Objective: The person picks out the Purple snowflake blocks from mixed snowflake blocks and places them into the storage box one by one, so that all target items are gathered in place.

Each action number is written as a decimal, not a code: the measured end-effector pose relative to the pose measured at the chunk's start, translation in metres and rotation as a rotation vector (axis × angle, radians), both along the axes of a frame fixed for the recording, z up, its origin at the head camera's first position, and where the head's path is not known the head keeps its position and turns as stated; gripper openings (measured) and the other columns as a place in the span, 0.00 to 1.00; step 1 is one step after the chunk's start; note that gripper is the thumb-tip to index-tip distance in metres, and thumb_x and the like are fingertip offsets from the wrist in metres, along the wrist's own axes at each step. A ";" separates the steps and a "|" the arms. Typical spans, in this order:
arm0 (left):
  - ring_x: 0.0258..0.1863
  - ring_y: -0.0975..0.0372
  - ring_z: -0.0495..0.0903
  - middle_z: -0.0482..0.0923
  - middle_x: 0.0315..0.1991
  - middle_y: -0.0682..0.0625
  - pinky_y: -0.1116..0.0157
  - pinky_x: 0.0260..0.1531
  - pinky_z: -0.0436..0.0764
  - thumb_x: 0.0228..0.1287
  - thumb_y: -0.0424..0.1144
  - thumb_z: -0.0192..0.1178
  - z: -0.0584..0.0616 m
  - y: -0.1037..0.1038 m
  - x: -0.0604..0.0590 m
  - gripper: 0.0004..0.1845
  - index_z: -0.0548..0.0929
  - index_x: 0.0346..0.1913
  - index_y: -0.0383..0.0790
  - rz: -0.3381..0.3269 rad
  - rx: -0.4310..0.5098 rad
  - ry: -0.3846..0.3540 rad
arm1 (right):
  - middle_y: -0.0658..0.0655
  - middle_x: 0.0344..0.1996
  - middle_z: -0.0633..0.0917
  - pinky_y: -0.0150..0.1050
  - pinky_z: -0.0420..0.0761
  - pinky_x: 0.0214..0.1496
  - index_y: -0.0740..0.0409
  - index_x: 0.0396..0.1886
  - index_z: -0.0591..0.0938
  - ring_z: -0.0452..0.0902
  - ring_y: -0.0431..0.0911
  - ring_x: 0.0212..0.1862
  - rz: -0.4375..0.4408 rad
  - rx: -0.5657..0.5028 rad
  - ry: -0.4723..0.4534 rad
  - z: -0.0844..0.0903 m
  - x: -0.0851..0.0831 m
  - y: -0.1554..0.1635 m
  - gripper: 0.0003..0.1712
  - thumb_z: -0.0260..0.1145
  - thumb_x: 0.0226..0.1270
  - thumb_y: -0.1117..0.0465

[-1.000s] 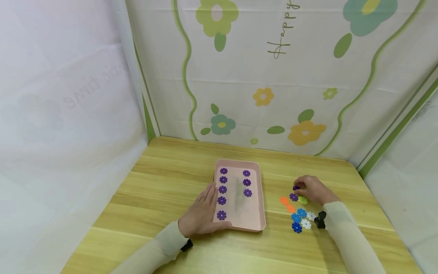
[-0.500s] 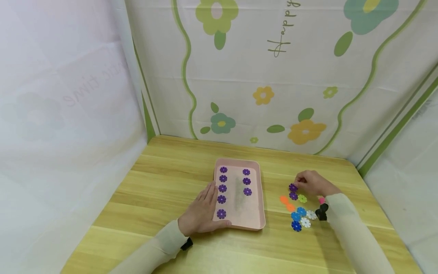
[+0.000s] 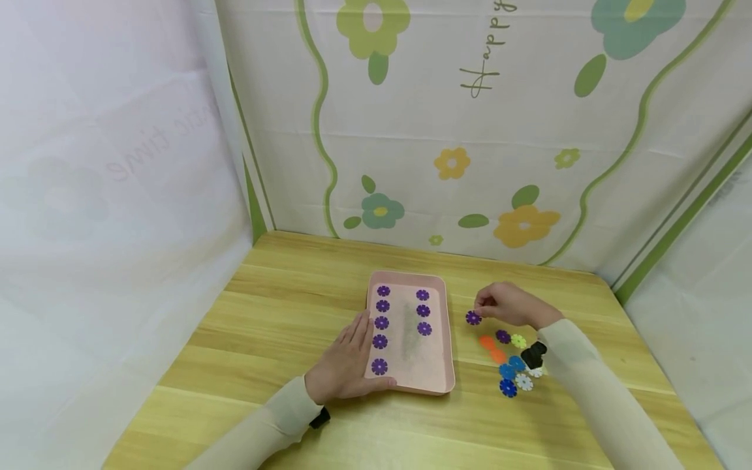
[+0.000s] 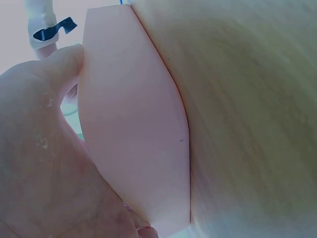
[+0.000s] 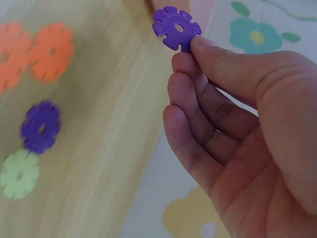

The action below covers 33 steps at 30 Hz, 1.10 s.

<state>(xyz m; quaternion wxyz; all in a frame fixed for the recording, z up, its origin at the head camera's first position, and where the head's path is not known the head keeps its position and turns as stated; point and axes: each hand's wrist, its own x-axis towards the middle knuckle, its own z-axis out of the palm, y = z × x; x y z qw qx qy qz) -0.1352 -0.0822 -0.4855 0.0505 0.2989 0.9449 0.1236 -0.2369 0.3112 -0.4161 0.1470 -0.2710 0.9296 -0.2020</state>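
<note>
My right hand (image 3: 512, 305) pinches a purple notched snowflake disc (image 5: 178, 28) by its edge between thumb and index finger, raised between the tray and the loose discs. The pink tray (image 3: 451, 352) holds several purple discs in a left column, such as one disc (image 3: 379, 367) near its front. A shorter right column of 3 purple discs, one of them a middle disc (image 3: 423, 311), runs from the back of the tray. My left hand (image 3: 343, 362) lies with straight fingers along the tray's front left corner, thumb over the front rim.
Right of the tray lie loose discs: a purple disc (image 5: 41, 128), a yellow-green disc (image 5: 20, 174), orange discs (image 5: 52, 52), blue discs (image 3: 508, 388) and white discs (image 3: 524, 382). A flowered cloth (image 3: 399, 124) hangs behind the wooden table (image 3: 282, 307).
My right hand has picked the purple disc up from beside the other purple one and carried it left toward the tray. My left hand has stayed on the tray's corner.
</note>
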 end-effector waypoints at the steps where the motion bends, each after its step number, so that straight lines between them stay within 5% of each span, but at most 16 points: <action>1: 0.86 0.40 0.47 0.42 0.85 0.29 0.47 0.83 0.59 0.65 0.80 0.52 0.001 0.000 0.000 0.67 0.49 0.83 0.24 0.002 -0.004 -0.004 | 0.49 0.30 0.88 0.32 0.77 0.34 0.52 0.35 0.88 0.73 0.37 0.29 0.019 0.001 0.000 0.002 0.000 -0.006 0.09 0.66 0.78 0.63; 11: 0.86 0.40 0.47 0.41 0.86 0.30 0.47 0.83 0.59 0.65 0.81 0.51 0.003 0.000 -0.001 0.67 0.48 0.83 0.25 0.012 -0.017 -0.020 | 0.49 0.25 0.84 0.30 0.72 0.30 0.54 0.31 0.86 0.69 0.36 0.26 0.132 0.022 -0.018 0.016 0.005 -0.071 0.10 0.68 0.77 0.63; 22: 0.86 0.41 0.46 0.40 0.86 0.31 0.48 0.84 0.59 0.65 0.80 0.52 0.004 0.000 0.000 0.67 0.48 0.83 0.26 0.019 -0.020 -0.035 | 0.50 0.27 0.87 0.28 0.77 0.31 0.54 0.30 0.88 0.74 0.34 0.28 0.177 0.029 -0.076 -0.015 0.013 -0.105 0.10 0.69 0.75 0.66; 33: 0.86 0.41 0.46 0.40 0.86 0.31 0.48 0.84 0.59 0.66 0.80 0.51 0.002 0.001 -0.001 0.67 0.47 0.84 0.25 0.015 -0.015 -0.030 | 0.48 0.35 0.91 0.28 0.85 0.39 0.54 0.37 0.93 0.79 0.34 0.32 0.176 0.071 -0.022 -0.033 0.016 -0.115 0.05 0.72 0.72 0.64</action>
